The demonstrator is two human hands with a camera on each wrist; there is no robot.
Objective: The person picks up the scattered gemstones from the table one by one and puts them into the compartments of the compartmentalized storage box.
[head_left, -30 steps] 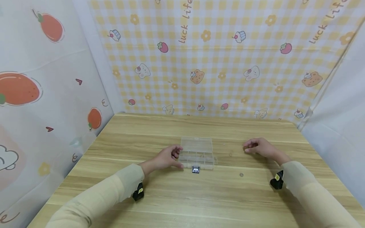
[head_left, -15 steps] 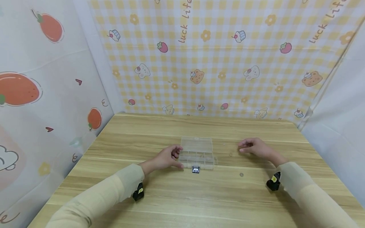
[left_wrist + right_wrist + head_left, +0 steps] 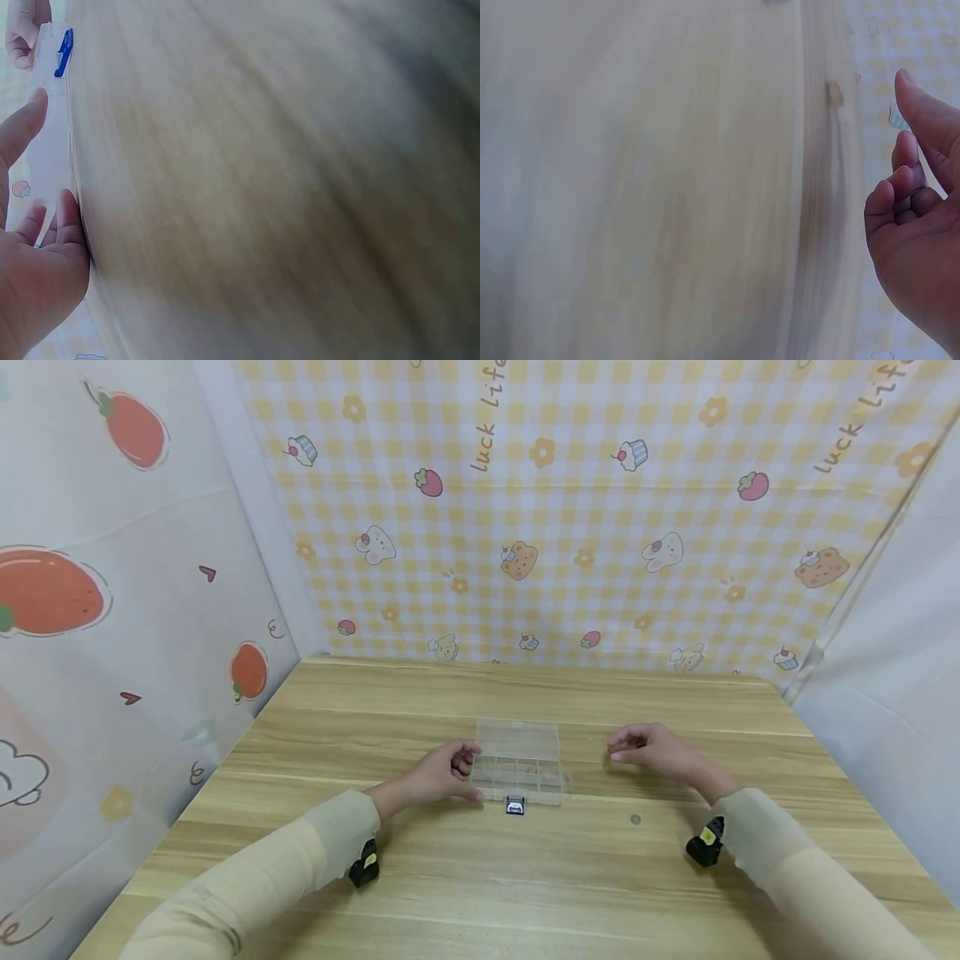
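A clear plastic compartment box [image 3: 551, 795] lies on the table with its lid [image 3: 517, 739] laid back and a dark blue latch [image 3: 515, 805] at its front. My left hand [image 3: 435, 774] holds the box's left end, thumb at the front corner and fingers at the side; the latch [image 3: 64, 52] also shows in the left wrist view. Right of the box, my right hand [image 3: 660, 752] is low over the table, fingers loosely bent toward the thumb, near a small, faint clear piece. In the right wrist view, the hand [image 3: 922, 217] shows nothing clearly held.
A small grey disc [image 3: 635, 819] lies on the table [image 3: 480, 877] in front of the right hand. Something small and brownish [image 3: 531, 769] shows in a compartment. A checked cloth backdrop [image 3: 562, 510] rises behind the table, with cloth at both sides.
My right hand has moved left toward the box, reaching the faint clear piece that lay uncovered before. The left hand and the box have stayed in place.
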